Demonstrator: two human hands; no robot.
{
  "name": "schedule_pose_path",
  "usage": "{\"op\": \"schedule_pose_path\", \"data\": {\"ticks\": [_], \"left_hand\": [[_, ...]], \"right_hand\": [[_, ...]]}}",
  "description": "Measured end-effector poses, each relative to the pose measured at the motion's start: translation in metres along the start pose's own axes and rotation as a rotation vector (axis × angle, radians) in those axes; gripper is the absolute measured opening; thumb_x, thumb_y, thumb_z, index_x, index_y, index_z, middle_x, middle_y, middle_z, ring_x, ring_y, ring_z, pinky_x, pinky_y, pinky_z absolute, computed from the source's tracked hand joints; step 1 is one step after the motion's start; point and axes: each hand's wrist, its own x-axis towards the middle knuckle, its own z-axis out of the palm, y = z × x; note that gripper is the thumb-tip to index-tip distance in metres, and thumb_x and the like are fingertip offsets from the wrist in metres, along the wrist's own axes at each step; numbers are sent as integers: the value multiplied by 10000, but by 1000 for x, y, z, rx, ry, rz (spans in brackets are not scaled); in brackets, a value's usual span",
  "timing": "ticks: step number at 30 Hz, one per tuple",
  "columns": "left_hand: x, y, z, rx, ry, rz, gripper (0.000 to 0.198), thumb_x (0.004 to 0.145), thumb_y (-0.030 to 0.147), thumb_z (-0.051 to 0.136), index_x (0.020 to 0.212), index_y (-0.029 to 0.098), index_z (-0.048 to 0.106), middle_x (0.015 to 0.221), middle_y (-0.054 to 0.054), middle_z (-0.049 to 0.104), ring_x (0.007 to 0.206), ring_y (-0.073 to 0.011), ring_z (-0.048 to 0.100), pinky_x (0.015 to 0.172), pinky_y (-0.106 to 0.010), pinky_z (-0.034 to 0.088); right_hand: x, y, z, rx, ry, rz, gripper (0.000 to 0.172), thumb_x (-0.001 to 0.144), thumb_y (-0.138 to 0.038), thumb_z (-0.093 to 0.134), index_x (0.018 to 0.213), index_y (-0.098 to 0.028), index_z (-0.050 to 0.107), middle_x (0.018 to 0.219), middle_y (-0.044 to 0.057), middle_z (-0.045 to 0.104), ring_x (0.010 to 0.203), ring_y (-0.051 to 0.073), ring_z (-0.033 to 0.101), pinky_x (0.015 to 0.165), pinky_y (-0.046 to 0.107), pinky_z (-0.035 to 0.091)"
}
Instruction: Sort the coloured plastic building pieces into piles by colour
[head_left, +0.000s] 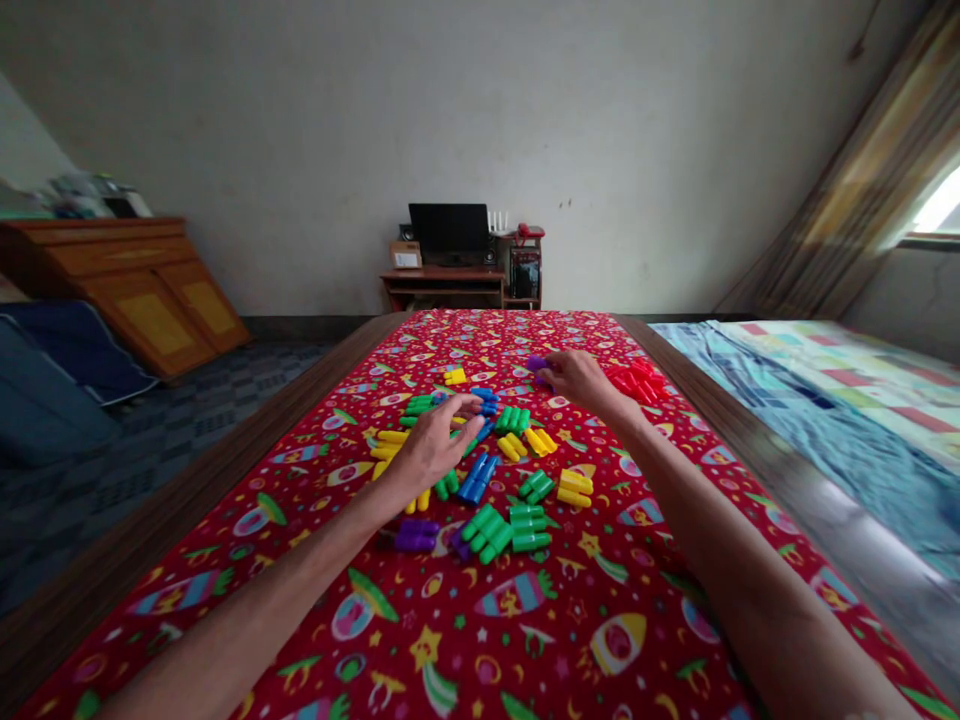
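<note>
My right hand (577, 378) is closed around a purple plastic toy block (537, 364) on the far part of the cloth; only part of that block shows past the fingertips. Over the scattered blocks, my left hand (439, 440) hovers with thumb and fingers apart. Its fingertips are beside a blue block (486, 396); whether they touch it I cannot tell. Around it lie green blocks (513, 419), yellow blocks (390, 440) and another blue block (478, 478). Closer to me are a purple block (417, 535) and green blocks (487, 532).
A pile of red blocks (637, 381) lies right of my right hand. A lone yellow block (454, 377) sits farther back. The red patterned cloth (337, 590) covers the table. Beyond stand a desk with a monitor (450, 232), a wooden cabinet (142, 280) and a bed (825, 420).
</note>
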Motion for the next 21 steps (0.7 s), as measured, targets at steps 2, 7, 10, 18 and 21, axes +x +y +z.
{"op": "schedule_pose_path", "data": {"ticks": [2, 7, 10, 18, 21], "left_hand": [[-8, 14, 4, 65, -79, 124, 341, 931, 402, 476, 1162, 183, 598, 1150, -102, 686, 1089, -239, 644, 953, -382, 526], [-41, 54, 23, 179, -422, 455, 436, 956, 439, 500, 1345, 245, 525, 1407, -68, 558, 1351, -227, 446, 1153, -409, 336], [-56, 64, 34, 320, -526, 541, 465, 952, 472, 498, 1383, 298, 501, 1486, -17, 485, 1421, -236, 346, 1205, -450, 208], [-44, 28, 39, 541, -369, 512, 326, 981, 370, 471, 1252, 272, 624, 1417, -6, 564, 1393, -218, 388, 1209, -461, 162], [-31, 14, 32, 467, -317, 468, 301, 975, 371, 482, 1174, 258, 677, 1356, -35, 614, 1332, -231, 471, 1185, -477, 240]], "right_hand": [[3, 28, 5, -94, -34, 100, 228, 891, -272, 558, 878, -135, 740, 780, 77, 692, 642, 117, 528, 546, 237, 264], [2, 61, 16, -99, -237, 251, 278, 870, -400, 620, 879, -158, 755, 789, 63, 709, 695, 139, 609, 566, 216, 338], [-1, 57, 14, -178, -193, 424, 439, 848, -545, 630, 1014, -152, 736, 976, 145, 713, 863, 223, 665, 655, 252, 419], [-2, 44, 2, -152, -86, 336, 374, 934, -440, 512, 920, -146, 742, 871, 127, 711, 803, 207, 654, 625, 249, 388], [0, 22, 15, 8, 2, 158, 355, 938, -356, 503, 790, -125, 728, 720, 72, 684, 658, 146, 595, 576, 234, 335]]}}
